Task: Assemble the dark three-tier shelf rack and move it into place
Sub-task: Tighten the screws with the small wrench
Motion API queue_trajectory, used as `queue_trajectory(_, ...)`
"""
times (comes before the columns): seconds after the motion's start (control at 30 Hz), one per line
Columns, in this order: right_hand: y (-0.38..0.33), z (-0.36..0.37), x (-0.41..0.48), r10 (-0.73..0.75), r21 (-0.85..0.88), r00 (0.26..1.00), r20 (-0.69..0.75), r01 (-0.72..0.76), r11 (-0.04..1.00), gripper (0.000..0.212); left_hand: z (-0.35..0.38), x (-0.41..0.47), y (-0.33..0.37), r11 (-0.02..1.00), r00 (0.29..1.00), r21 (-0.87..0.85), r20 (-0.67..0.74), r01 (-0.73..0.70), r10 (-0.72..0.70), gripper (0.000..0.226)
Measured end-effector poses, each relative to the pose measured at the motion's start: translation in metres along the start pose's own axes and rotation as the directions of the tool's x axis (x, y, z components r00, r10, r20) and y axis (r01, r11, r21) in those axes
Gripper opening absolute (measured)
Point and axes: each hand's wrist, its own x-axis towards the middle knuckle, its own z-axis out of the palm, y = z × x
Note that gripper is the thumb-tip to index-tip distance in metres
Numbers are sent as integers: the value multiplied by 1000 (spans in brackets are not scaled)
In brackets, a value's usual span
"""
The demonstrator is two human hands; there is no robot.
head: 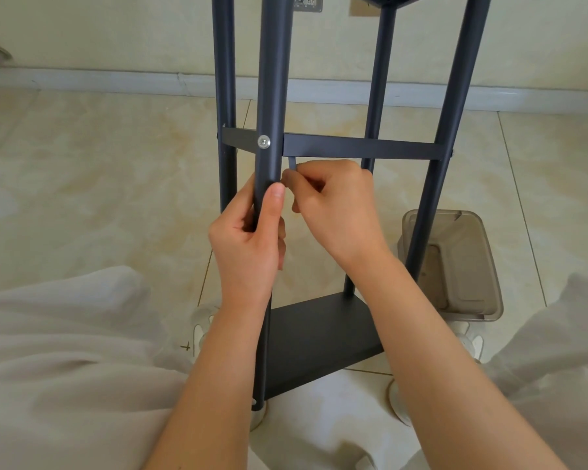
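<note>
Stands upright on the floor tiles (99,164), near centre: dark rack (319,334); looks like stiff, fairly light tubular metal, smooth-painted and so probably slippery; gripped at the near left post (274,79) by the left hand (248,242), fingers curled round; right hand (333,212) pinching a thin grey key (292,163) just under the middle shelf rail (360,147), right of the screw (263,141); best lifted by two posts, not by the shelves.
</note>
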Motion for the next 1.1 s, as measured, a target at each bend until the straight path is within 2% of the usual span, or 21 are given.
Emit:
queue_trajectory(0.23,3,0,0,-32,-37,999,8,32,999,30,0,0,1,1000,1000,-8,6,0,0,31)
queue_trajectory(0.53,18,29,3,-164,3,974,-156,166,986,26,1,0,-1,1000,1000,-19,-5,24,-24,31)
queue_trajectory(0.83,27,40,10,-252,-68,931,-264,243,968,27,0,2,-1,999,999,-19,-2,33,-33,20)
queue_trajectory(0.9,28,40,11,-237,-51,943,-233,231,972,27,0,2,-2,1000,1000,-14,4,26,-26,20)
queue_trajectory(1.0,32,38,10,-169,-17,980,-102,168,986,31,0,2,-2,1000,1000,2,5,18,-18,25)
queue_trajectory(1.1,42,29,-1,-100,-27,993,-66,98,995,34,0,1,-1,1000,1000,7,13,16,-16,32)
